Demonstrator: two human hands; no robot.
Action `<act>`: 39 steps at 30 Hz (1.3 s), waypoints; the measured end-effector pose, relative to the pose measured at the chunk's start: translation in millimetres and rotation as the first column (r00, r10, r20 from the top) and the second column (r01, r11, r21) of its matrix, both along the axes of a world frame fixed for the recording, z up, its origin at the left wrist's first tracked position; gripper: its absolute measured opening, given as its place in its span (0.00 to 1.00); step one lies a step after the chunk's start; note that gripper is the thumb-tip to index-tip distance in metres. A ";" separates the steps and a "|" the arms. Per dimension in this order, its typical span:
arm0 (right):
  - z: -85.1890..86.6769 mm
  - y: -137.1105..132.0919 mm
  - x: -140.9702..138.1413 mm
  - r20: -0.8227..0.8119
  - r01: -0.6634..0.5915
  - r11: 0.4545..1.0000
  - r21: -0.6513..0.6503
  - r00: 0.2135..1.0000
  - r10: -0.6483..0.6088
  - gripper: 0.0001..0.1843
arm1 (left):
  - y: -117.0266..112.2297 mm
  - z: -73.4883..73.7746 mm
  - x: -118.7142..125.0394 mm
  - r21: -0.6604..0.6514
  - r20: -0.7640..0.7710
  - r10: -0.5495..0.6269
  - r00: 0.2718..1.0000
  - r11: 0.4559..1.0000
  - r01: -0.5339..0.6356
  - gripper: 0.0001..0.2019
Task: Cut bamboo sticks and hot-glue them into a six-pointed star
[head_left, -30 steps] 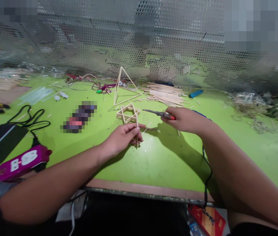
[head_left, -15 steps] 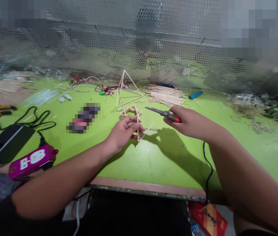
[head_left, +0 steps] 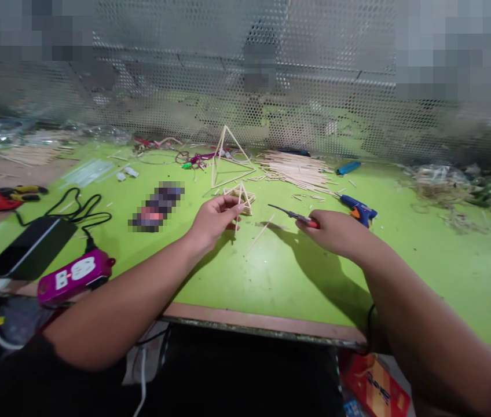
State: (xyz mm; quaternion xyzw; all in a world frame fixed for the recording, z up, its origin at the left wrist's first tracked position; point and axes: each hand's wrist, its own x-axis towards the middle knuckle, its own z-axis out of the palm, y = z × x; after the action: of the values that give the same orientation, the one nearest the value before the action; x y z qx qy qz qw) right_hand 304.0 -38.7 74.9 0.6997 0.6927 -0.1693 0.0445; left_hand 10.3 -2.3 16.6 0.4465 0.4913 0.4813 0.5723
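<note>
My left hand (head_left: 218,220) is closed, thumb and fingers pinching a small frame of thin wooden sticks (head_left: 246,200). One of its sticks stands nearly upright past my thumb; part of the frame is hidden behind my fingers. My right hand (head_left: 332,230) is wrapped around red-handled snips (head_left: 291,213), whose grey pointed jaws face left toward the frame without touching it. A loose thin stick (head_left: 260,234) lies on the green table between my hands. Behind the small frame stands a larger stick pyramid (head_left: 234,145).
A pile of wooden sticks (head_left: 295,169) lies at the back, near a blue glue gun (head_left: 356,208) and a blue object (head_left: 348,168). On the left are a phone (head_left: 30,246), a purple power strip (head_left: 76,275), cables and yellow-black-handled pliers (head_left: 24,192). A perforated metal screen (head_left: 211,87) borders the back.
The view has shifted, and the glue gun now shows beside my right hand. The snips have drawn slightly away from my left hand. The loose stick now lies apart from the held frame.
</note>
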 end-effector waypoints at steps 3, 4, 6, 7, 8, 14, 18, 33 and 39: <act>-3.2 0.4 3.0 -0.042 0.007 0.999 0.034 0.999 -0.006 0.25 | -2.8 -2.6 1.4 -0.027 -0.037 -0.071 0.997 0.997 0.070 0.14; -3.6 0.4 3.6 -0.060 0.012 0.999 0.042 0.998 -0.009 0.25 | -3.3 -4.2 1.4 -0.033 -0.048 -0.083 0.995 0.996 0.082 0.15; -4.0 0.5 4.6 -0.106 0.024 0.999 0.048 0.994 -0.018 0.26 | -3.4 -7.5 0.1 -0.026 -0.070 -0.094 0.993 0.995 0.093 0.16; -4.2 0.6 5.0 -0.130 0.029 0.998 0.048 0.991 -0.022 0.26 | -3.1 -8.9 -1.0 -0.015 -0.086 -0.100 0.991 0.995 0.099 0.16; -4.6 0.8 5.4 -0.154 0.036 0.998 0.048 0.988 -0.028 0.27 | -2.9 -9.8 -2.2 -0.009 -0.106 -0.112 0.988 0.994 0.111 0.16; -10.0 3.1 7.4 -0.235 0.064 0.996 0.068 0.971 -0.046 0.28 | -5.8 -3.8 -5.8 -0.057 -0.197 -0.213 0.957 0.977 0.206 0.17; -10.4 1.8 3.4 -0.309 0.072 0.997 0.016 0.949 -0.064 0.26 | -7.9 -2.9 -3.4 -0.048 -0.147 -0.196 0.969 0.980 0.191 0.19; -9.5 -11.5 0.4 -0.202 -0.162 0.951 0.262 0.955 0.218 0.12 | -20.1 -2.2 3.1 -0.020 0.012 -0.342 0.940 0.939 0.342 0.22; -14.6 -14.7 -1.2 -0.162 -0.186 0.942 0.278 0.958 0.237 0.12 | -21.0 -1.7 4.6 -0.001 -0.023 -0.351 0.936 0.936 0.351 0.24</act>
State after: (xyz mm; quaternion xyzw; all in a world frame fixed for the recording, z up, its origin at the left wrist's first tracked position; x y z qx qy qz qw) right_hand 302.8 -53.5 60.3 0.6011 0.7811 -0.1382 -0.0973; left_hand 14.9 -23.3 14.9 0.5334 0.4094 0.3673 0.6426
